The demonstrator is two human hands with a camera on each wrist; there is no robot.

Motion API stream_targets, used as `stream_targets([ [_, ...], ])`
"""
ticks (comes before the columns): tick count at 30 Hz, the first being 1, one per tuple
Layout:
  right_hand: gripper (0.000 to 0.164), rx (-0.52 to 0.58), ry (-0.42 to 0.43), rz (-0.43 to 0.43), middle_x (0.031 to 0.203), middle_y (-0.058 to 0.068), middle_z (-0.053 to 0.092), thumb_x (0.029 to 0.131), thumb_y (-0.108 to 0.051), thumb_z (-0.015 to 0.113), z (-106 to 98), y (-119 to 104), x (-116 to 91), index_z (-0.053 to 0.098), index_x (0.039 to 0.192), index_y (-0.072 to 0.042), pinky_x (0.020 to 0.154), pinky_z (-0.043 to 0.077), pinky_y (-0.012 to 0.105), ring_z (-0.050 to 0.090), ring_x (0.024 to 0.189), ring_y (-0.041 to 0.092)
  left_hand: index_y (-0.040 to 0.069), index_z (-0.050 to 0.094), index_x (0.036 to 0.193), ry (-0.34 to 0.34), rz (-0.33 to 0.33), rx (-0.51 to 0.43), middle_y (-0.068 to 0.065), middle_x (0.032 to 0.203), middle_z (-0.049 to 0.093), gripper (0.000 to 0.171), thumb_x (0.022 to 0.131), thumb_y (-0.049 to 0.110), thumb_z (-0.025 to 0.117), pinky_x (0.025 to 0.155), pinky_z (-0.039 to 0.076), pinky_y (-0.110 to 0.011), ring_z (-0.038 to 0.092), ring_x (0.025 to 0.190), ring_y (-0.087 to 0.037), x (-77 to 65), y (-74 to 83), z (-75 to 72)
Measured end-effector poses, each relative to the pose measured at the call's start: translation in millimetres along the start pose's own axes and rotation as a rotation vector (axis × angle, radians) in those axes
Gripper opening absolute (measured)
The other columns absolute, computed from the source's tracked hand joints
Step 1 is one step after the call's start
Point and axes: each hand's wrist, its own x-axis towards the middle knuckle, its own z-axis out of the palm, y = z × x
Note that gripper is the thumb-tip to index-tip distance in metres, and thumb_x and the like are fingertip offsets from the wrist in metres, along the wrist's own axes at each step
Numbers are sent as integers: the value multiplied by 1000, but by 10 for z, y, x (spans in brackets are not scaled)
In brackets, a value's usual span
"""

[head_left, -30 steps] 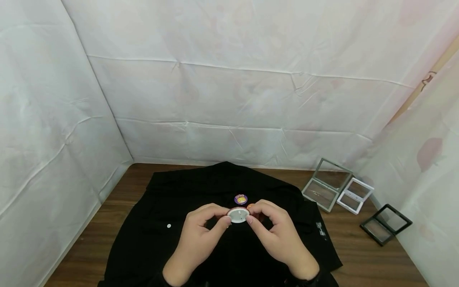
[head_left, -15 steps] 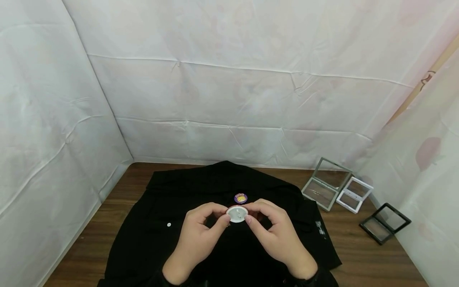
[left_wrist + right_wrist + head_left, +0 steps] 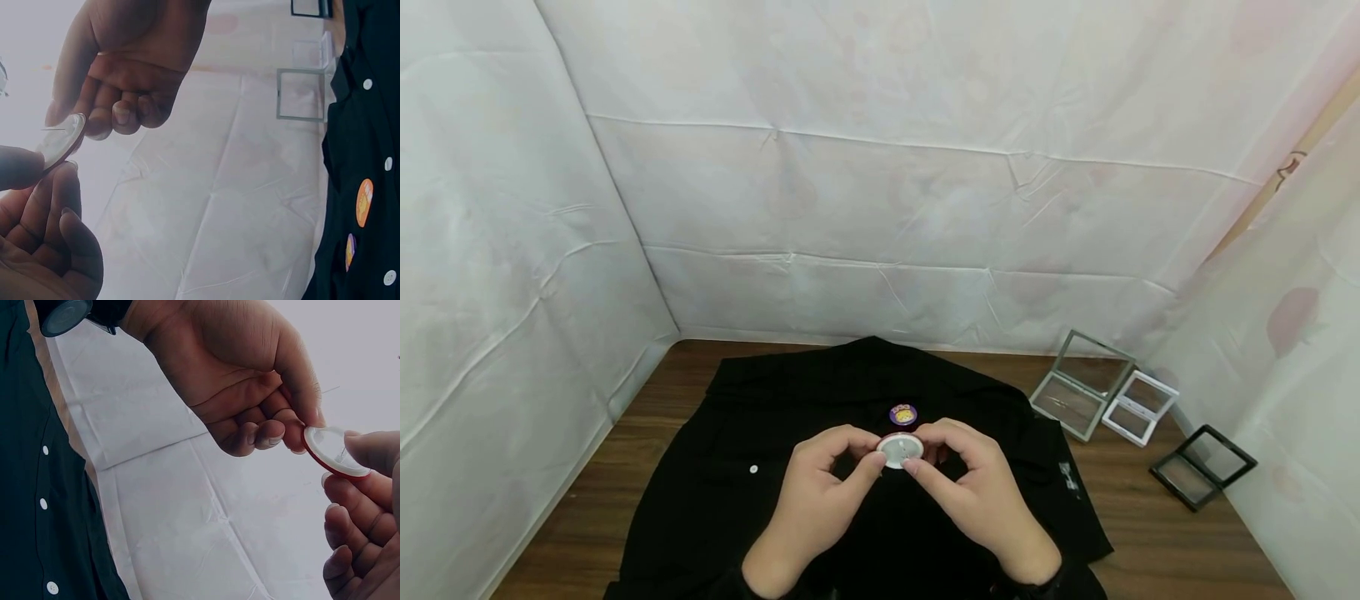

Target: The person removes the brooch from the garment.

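Centre stage, low in the middle of the frame, is a round pin-back badge (image 3: pixel 900 450), and both hands are on it! Its white back faces up, a red edge peeking round the rim in the right wrist view, with a thin pin showing on that back. The left hand (image 3: pixel 811 490) pinches the left edge between thumb and forefinger, the gap just the badge's thickness. Over on the other side, the right hand (image 3: pixel 976 490) matches it – thumb lying over the lower right of the white back, fingers behind, an equally narrow pinch.

Beneath them spreads a black shirt (image 3: pixel 970 396), filling the lower middle. Just beyond the fingertips sits a purple-rimmed badge (image 3: pixel 903 415) with a yellow centre, and the left wrist view picks up an orange badge (image 3: pixel 364 203) close beside it. A white button (image 3: pixel 753 469) stands out left of the hands.

Off to the right, on the brown wood-grain table (image 3: pixel 1180 550) – three two-panelled display frames! The grey-green frame (image 3: pixel 1081 387) touches or overlaps the white frame (image 3: pixel 1138 408), too close to tell which, while the black frame (image 3: pixel 1201 470) sits apart, lower right. Pale sheeting (image 3: pixel 850 208) takes up the whole upper frame.
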Motion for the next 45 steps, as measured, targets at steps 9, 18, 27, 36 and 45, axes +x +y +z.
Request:
stream_targets([
  [9,25,-4,13,-13,89,-4,66,90,3,77,0,6,-13,73,106,-15,67,54,29,59,76,11,15,74,100,-18,9,6,3,88,70,15,94,1,73,68,56,-28,64,76,-11,-33,0,30],
  [18,25,2,29,-17,90,-3,66,91,4,75,26,-1,-16,73,105,-16,68,53,29,59,77,12,15,74,101,-29,10,0,3,89,70,15,94,1,73,68,56,-28,64,77,-11,-39,14,48],
  [27,25,-1,48,-27,88,-4,64,91,6,74,45,-5,-27,72,102,-16,69,52,27,59,77,11,14,74,101,-34,25,2,3,90,71,16,94,0,73,69,57,-28,65,79,-11,-37,36,63],
  [36,25,-1,42,-43,90,-4,65,92,7,72,66,-26,-9,72,103,-15,69,52,27,59,78,11,14,74,101,-20,33,6,3,89,71,16,94,0,74,68,56,-27,64,77,-11,-29,33,60],
  [45,26,9,32,-54,92,-2,67,91,9,72,79,-23,-3,72,105,-13,65,52,27,58,77,12,14,74,102,-13,43,12,3,89,71,15,94,0,73,69,57,-28,65,77,-10,-15,30,54],
])
